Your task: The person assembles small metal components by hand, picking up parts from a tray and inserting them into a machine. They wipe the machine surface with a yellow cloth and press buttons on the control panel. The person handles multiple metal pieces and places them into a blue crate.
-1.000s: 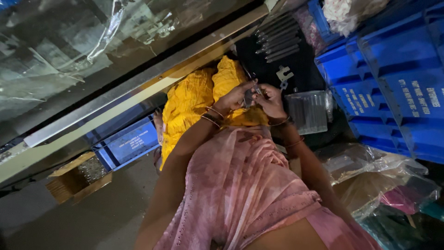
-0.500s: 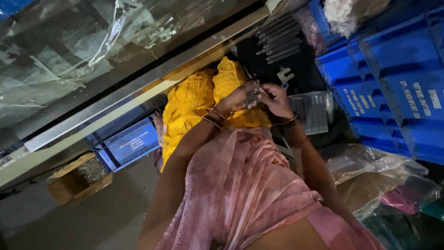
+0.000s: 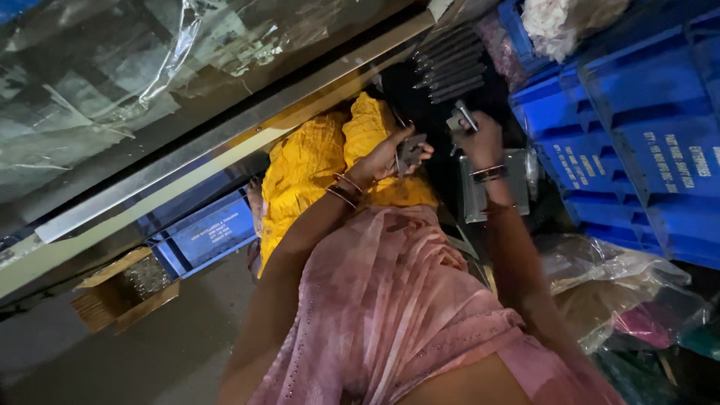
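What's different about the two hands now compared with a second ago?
The hands have drawn apart. A second ago they met close together over one small metal piece. Now the left hand holds a flat grey metal piece over the yellow cloth, and the right hand has shifted to the right, gripping its own small metal part. The blue crates and the cardboard box stayed put.

A grey floor (image 3: 90, 360) carries a small cardboard box (image 3: 124, 298) at the left, a blue crate (image 3: 206, 236) just right of it, and stacked blue crates (image 3: 645, 150) far right.
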Motion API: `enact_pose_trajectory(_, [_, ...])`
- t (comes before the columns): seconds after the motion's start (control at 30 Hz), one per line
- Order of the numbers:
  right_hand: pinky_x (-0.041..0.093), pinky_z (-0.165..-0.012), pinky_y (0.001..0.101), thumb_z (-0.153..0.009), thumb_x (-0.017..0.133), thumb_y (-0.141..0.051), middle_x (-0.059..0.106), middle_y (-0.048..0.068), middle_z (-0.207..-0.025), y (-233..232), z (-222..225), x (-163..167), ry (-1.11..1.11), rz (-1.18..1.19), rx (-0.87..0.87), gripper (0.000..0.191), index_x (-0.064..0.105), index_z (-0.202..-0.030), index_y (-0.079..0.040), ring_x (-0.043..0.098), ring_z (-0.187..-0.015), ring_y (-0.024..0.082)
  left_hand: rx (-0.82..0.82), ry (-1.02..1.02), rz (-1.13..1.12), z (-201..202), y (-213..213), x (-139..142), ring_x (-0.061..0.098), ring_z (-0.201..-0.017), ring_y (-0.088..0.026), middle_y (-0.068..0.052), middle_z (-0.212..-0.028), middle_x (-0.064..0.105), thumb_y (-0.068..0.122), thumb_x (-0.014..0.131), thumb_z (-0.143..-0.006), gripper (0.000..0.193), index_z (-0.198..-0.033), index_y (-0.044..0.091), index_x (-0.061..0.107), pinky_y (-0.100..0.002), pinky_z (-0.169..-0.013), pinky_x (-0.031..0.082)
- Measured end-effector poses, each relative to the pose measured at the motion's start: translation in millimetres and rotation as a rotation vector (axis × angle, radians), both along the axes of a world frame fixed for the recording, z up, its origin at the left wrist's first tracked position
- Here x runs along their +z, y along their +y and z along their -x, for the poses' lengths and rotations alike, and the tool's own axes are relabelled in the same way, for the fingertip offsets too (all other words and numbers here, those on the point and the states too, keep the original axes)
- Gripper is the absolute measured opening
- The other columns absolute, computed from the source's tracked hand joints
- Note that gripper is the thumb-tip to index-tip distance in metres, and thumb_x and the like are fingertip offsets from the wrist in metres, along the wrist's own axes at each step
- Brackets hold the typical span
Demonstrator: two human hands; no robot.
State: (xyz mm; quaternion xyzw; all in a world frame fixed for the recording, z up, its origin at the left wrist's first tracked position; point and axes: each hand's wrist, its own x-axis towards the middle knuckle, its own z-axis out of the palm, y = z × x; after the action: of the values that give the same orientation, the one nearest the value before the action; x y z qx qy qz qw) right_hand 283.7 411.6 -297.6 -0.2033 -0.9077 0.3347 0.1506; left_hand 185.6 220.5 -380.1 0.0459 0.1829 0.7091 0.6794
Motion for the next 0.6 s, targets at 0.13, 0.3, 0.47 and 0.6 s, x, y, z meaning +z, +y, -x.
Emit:
enact_pose_trajectory(0.13, [0.053,-0.069,0.0341,-0.071,0.088,-0.007,0.069,0.012,-0.081,-8,5,0,-0.058,-0.119,-0.016,0.027,0.07,-0.09,-0.001,0.066,-0.074,0.021,0.036,-0.004,-0.003,0,-3,-2,0.069,-0.083,-0.023,-0.011,-0.098,0.07,0.035,0.047,-0.104,0.038,-0.113,0.002,0.064,-0.033,-0.061,0.059])
enact_pose_trajectory(0.3, [0.054,-0.067,0.0296,-0.072,0.086,-0.014,0.072,0.006,-0.087,-2,0,10,-0.053,0.168,-0.022,0.033,0.063,-0.093,-0.001,0.069,-0.076,0.013,0.09,0.016,0.059,-1,0,0,0.074,-0.095,-0.022,-0.006,-0.09,0.064,0.035,0.053,-0.104,0.031,-0.108,0.004,0.058,-0.036,-0.061,0.059])
enact_pose_trajectory(0.47, [0.049,-0.068,0.0324,-0.076,0.089,-0.014,0.066,0.012,-0.086,-36,-14,9,-0.122,0.135,0.17,0.032,0.07,-0.098,-0.001,0.061,-0.074,0.018,0.107,0.252,0.135,-6,7,-7,0.064,-0.07,-0.018,-0.007,-0.084,0.067,0.046,0.052,-0.106,0.044,-0.12,0.006,0.065,-0.029,-0.053,0.054])
enact_pose_trajectory(0.6, [0.052,-0.081,0.0313,-0.081,0.084,-0.01,0.068,0.01,-0.096,-47,-12,7,0.084,0.082,0.377,0.03,0.067,-0.104,-0.001,0.066,-0.089,0.017,0.304,0.739,-0.127,-9,2,-13,0.068,-0.087,-0.015,-0.004,-0.114,0.062,0.031,0.057,-0.107,0.035,-0.13,0.006,0.065,-0.03,-0.07,0.059])
